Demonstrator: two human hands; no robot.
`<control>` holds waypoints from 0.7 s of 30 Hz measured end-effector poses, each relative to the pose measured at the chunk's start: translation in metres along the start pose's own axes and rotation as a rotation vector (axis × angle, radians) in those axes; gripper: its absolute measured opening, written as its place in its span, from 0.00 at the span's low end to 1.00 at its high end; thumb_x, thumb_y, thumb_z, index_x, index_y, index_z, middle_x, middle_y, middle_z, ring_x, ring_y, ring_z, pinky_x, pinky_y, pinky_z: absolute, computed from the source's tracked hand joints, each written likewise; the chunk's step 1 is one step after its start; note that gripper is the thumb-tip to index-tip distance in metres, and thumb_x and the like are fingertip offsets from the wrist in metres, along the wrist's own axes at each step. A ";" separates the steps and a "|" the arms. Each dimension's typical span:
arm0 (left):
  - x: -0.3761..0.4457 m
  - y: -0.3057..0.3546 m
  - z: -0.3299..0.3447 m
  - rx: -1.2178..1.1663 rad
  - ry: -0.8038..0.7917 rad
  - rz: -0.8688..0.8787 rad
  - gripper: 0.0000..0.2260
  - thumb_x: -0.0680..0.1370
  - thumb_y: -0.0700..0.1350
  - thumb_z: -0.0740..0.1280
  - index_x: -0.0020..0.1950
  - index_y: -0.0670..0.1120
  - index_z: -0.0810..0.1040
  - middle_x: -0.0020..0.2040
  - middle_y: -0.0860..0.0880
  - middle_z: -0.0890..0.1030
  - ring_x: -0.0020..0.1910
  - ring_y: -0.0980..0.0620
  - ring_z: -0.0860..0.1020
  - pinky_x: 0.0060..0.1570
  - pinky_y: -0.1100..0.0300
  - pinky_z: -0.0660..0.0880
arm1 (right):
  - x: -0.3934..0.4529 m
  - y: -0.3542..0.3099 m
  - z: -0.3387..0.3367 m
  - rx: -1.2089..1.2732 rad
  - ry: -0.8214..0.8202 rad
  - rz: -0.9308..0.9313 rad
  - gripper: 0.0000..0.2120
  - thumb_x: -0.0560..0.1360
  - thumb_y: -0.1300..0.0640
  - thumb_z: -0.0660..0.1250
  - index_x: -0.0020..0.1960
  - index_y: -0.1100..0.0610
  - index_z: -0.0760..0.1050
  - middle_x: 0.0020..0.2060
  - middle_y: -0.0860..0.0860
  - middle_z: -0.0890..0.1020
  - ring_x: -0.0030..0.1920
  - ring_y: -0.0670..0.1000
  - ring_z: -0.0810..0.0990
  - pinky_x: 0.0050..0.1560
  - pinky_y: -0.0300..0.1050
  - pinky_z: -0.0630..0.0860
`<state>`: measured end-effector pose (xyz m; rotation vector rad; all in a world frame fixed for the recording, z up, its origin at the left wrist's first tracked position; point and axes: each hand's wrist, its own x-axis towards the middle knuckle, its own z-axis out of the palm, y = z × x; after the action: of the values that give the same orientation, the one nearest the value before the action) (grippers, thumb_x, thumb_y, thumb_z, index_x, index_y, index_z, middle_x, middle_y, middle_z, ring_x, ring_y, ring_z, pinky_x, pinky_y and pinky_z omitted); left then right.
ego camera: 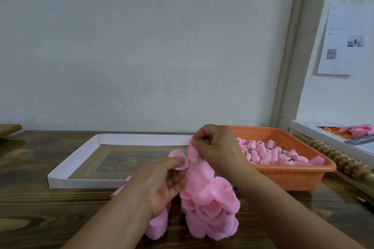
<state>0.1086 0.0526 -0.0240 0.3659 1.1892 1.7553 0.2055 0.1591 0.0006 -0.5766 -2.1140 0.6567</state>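
A pile of pink fabric petals (pixel 210 206) lies on the wooden table (pixel 40 208) in front of me. My left hand (pixel 162 182) pinches a single pink petal (pixel 178 159) between thumb and fingers. Just above and to the right, my right hand (pixel 216 147) pinches the top of a pink petal strip (pixel 192 154) that rises from the pile, with a small dark stem between its fingertips. The two hands nearly touch over the pile.
An orange perforated basket (pixel 299 176) full of pink flower buds with dark stems sits at the right. A shallow white cardboard tray (pixel 66 168) lies behind the hands. A white box (pixel 323 137) and a string of wooden beads (pixel 340 159) lie far right.
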 end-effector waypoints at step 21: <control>0.007 0.004 0.009 0.175 0.058 0.285 0.12 0.81 0.43 0.60 0.43 0.39 0.79 0.26 0.46 0.81 0.23 0.55 0.78 0.24 0.64 0.76 | 0.001 -0.008 0.000 -0.030 -0.088 -0.038 0.14 0.72 0.68 0.65 0.33 0.52 0.73 0.19 0.32 0.72 0.23 0.37 0.71 0.26 0.28 0.64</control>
<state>0.1087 0.0634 -0.0178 0.6165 1.3913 1.9186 0.2042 0.1538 0.0062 -0.5315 -2.2149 0.6406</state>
